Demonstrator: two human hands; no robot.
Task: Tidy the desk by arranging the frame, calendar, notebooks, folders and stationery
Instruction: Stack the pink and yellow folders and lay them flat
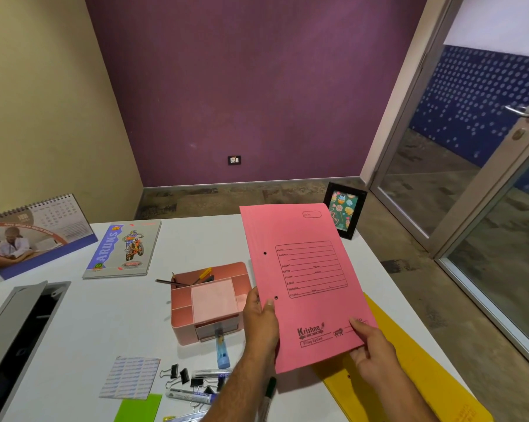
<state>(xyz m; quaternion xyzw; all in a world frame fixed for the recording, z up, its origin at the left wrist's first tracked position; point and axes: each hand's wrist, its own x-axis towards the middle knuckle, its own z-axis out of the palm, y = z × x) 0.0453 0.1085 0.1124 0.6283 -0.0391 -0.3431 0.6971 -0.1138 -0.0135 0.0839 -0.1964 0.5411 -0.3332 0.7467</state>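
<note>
Pink folder (pixel 306 278), printed form panel, two punched holes, raised above desk (pixel 105 315); left hand (pixel 261 321) and right hand (pixel 371 348) pinch lower edge; yellow folder (pixel 409 376) flat beneath.

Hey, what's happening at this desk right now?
A person holds a pink folder up off the white desk with both hands: left hand on its punched edge, right hand at the bottom corner. A yellow folder lies beneath. Binder clips and pens lie loose.
</note>
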